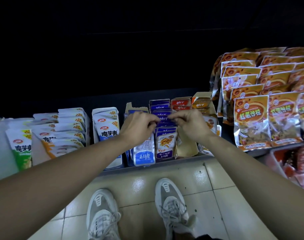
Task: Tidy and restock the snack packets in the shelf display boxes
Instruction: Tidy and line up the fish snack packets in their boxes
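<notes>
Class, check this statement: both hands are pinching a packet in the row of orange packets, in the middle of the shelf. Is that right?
Not quite. The head view shows the left hand and right hand pinching a packet in the row of purple packets, mid-shelf.

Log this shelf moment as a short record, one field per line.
left hand: left hand pinching the tops of the purple packets
right hand: right hand pinching the same row from the other side
left neighbour: blue packets
far left: white packets in a display box
right: orange bags stacked
floor: tiled floor, grey shoes
</notes>
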### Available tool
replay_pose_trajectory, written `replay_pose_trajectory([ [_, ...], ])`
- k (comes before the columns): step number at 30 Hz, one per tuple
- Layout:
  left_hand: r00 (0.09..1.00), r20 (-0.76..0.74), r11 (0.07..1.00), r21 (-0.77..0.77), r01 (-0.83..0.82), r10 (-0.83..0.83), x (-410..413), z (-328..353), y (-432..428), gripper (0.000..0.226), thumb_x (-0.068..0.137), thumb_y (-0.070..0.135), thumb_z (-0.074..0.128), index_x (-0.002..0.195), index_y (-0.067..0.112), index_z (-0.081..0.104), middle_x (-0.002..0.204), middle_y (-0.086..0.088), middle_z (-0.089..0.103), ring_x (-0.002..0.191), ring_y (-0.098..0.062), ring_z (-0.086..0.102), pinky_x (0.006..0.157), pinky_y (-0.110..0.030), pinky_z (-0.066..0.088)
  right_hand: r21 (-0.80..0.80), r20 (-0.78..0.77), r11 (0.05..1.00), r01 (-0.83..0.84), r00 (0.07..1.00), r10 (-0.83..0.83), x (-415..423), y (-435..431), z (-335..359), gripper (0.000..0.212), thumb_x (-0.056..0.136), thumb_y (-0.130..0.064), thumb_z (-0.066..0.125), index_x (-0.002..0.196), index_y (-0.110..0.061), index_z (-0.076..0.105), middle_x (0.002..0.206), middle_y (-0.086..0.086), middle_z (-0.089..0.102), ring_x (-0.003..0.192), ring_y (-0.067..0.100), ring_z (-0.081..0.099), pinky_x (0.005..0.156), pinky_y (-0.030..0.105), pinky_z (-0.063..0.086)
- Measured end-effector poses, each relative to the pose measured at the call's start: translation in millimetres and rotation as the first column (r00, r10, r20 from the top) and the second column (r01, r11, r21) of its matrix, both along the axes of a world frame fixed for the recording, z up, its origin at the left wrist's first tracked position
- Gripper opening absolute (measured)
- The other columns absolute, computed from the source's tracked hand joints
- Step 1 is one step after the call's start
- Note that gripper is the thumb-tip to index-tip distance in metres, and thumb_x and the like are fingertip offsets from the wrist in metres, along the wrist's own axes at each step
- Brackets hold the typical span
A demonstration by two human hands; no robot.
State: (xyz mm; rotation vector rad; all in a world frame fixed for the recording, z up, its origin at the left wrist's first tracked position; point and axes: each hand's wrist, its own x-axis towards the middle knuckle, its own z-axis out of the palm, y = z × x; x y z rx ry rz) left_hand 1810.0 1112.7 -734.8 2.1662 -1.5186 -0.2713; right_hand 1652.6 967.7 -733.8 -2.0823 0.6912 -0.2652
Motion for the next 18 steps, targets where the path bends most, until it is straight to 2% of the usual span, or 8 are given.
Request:
replay_pose_trajectory([
  [4, 1.000, -0.006, 0.994, -0.102, -0.026, 0.026, -0.5, -0.3, 9.4, 0.022, 0.095, 0.019, 0.062, 0.112, 0.020, 0.075, 0.096, 0.004, 0.076, 0.090, -0.014, 0.066, 0.080, -0.034, 0.057, 0.015, 0.092, 0.984, 0.176, 0.980, -0.177, -19.4, 3.5, -6.2, 0.033, 0.092, 0.002, 0.060, 0.120, -0.014, 0.068, 0.111, -0.002, 0.069, 0.099, 0.002, 0.063, 0.089, 0.026, 0.056],
  [6, 0.999, 0.023, 0.990, -0.135, -0.035, 0.038, 2.0, 0.1, 16.5, 0.029, 0.092, 0.030, 0.060, 0.114, 0.018, 0.074, 0.103, 0.003, 0.074, 0.100, -0.017, 0.061, 0.085, -0.035, 0.052, 0.039, 0.091, 0.987, 0.158, 0.983, -0.161, -27.6, 10.3, -10.2, 0.045, 0.087, -0.003, 0.069, 0.128, -0.020, 0.062, 0.116, -0.004, 0.065, 0.096, 0.000, 0.061, 0.082, 0.016, 0.054],
  [8, 0.988, 0.155, 0.997, -0.070, -0.016, 0.027, 8.5, 0.4, 25.0, 0.050, 0.086, 0.045, 0.051, 0.123, 0.017, 0.069, 0.115, 0.001, 0.071, 0.109, -0.022, 0.057, 0.090, -0.039, 0.045, 0.016, 0.090, 0.997, 0.080, 0.993, -0.081, -30.6, 19.2, -15.0, 0.059, 0.084, -0.009, 0.075, 0.137, -0.024, 0.055, 0.128, -0.008, 0.056, 0.103, -0.004, 0.055, 0.082, 0.011, 0.051],
  [9, 0.967, 0.255, 1.000, -0.024, 0.009, -0.003, 13.2, 0.2, 29.4, 0.062, 0.081, 0.052, 0.048, 0.129, 0.017, 0.066, 0.122, 0.000, 0.068, 0.114, -0.024, 0.054, 0.093, -0.041, 0.040, -0.041, 0.079, 0.998, 0.045, 0.996, -0.041, -30.3, 23.3, -18.1, 0.062, 0.084, -0.014, 0.076, 0.140, -0.024, 0.051, 0.133, -0.008, 0.051, 0.112, -0.003, 0.051, 0.088, 0.013, 0.050],
  [11, 0.905, 0.416, 0.995, 0.086, 0.057, -0.088, 22.8, 1.5, 37.8, 0.083, 0.073, 0.068, 0.050, 0.138, 0.017, 0.057, 0.133, 0.000, 0.059, 0.122, -0.026, 0.048, 0.101, -0.043, 0.030, -0.262, 0.012, 0.965, -0.015, 1.000, 0.019, -26.2, 29.4, -25.7, 0.065, 0.085, -0.024, 0.076, 0.144, -0.022, 0.048, 0.139, -0.003, 0.046, 0.128, 0.008, 0.041, 0.100, 0.026, 0.046],
  [13, 0.864, 0.482, 0.980, 0.191, 0.061, -0.148, 28.2, 1.4, 44.4, 0.101, 0.064, 0.080, 0.058, 0.142, 0.017, 0.051, 0.136, 0.000, 0.051, 0.125, -0.026, 0.043, 0.105, -0.045, 0.025, -0.473, -0.061, 0.880, -0.044, 0.998, 0.017, -20.5, 34.4, -30.9, 0.065, 0.085, -0.030, 0.075, 0.144, -0.022, 0.048, 0.139, 0.001, 0.048, 0.129, 0.019, 0.039, 0.104, 0.040, 0.046],
  [14, 0.854, 0.496, 0.973, 0.226, 0.049, -0.158, 28.8, 0.1, 46.4, 0.105, 0.060, 0.083, 0.062, 0.142, 0.017, 0.051, 0.135, -0.001, 0.048, 0.125, -0.026, 0.042, 0.105, -0.045, 0.024, -0.525, -0.072, 0.850, -0.038, 0.997, 0.000, -18.0, 36.8, -32.9, 0.064, 0.085, -0.030, 0.075, 0.143, -0.022, 0.048, 0.139, 0.002, 0.049, 0.127, 0.023, 0.040, 0.102, 0.046, 0.046],
  [18, 0.888, 0.451, 0.976, 0.217, -0.011, -0.090, 23.9, -1.6, 46.4, 0.090, 0.059, 0.077, 0.074, 0.130, 0.023, 0.056, 0.124, 0.003, 0.047, 0.119, -0.022, 0.040, 0.101, -0.042, 0.028, -0.599, -0.070, 0.801, 0.002, 0.996, -0.054, -12.3, 48.1, -33.2, 0.064, 0.080, -0.028, 0.077, 0.138, -0.024, 0.052, 0.140, 0.003, 0.047, 0.128, 0.028, 0.037, 0.099, 0.049, 0.043],
])
